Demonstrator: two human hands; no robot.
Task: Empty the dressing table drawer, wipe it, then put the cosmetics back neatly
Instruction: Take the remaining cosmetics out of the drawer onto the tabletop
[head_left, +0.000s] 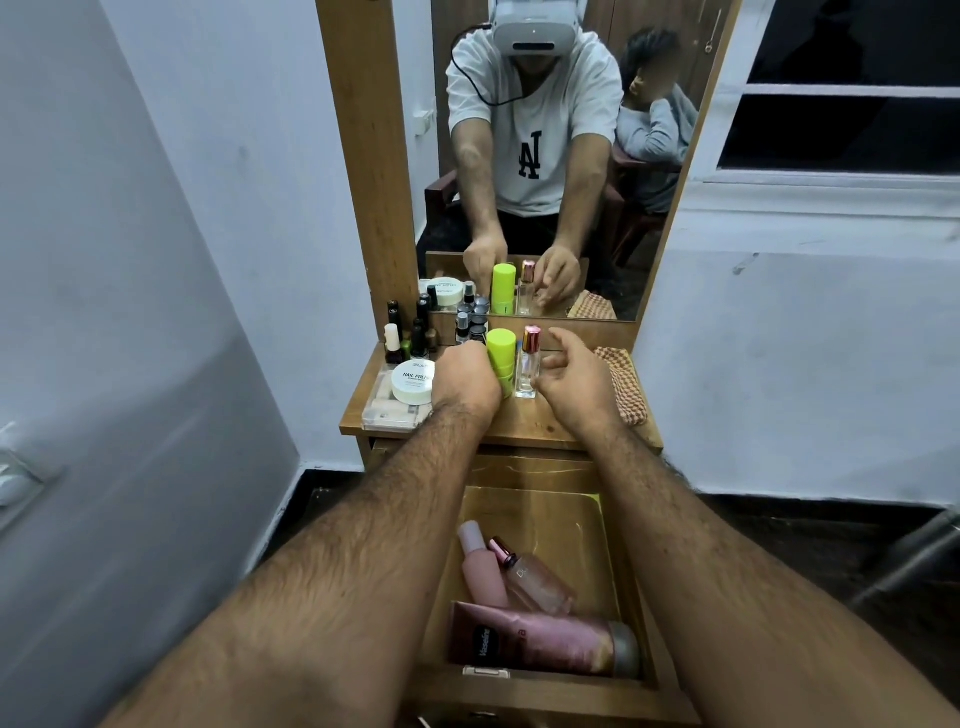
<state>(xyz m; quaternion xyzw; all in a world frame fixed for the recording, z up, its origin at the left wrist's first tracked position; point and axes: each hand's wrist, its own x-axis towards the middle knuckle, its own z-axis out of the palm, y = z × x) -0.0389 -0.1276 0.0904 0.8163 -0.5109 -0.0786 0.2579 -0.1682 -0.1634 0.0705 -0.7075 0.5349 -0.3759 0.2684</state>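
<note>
The open wooden drawer (647, 613) lies below my arms. In it rest a pink bottle (480, 571), a glass perfume bottle (543, 584) and a pink Vaseline tube (540, 644). On the dressing table top (524, 426), my left hand (465, 382) is curled against a lime-green bottle (501, 356) and seems to grip its lower part. My right hand (576, 384) hovers with relaxed fingers beside an upright clear perfume bottle (527, 369) with a pink cap, holding nothing.
Nail polish bottles (405, 338), a white wipes jar (413, 382) on a clear box (389, 413) and small spray bottles (470, 325) crowd the table's left. A checked cloth (623, 387) lies at the right. The mirror (545, 156) stands behind, showing a second person.
</note>
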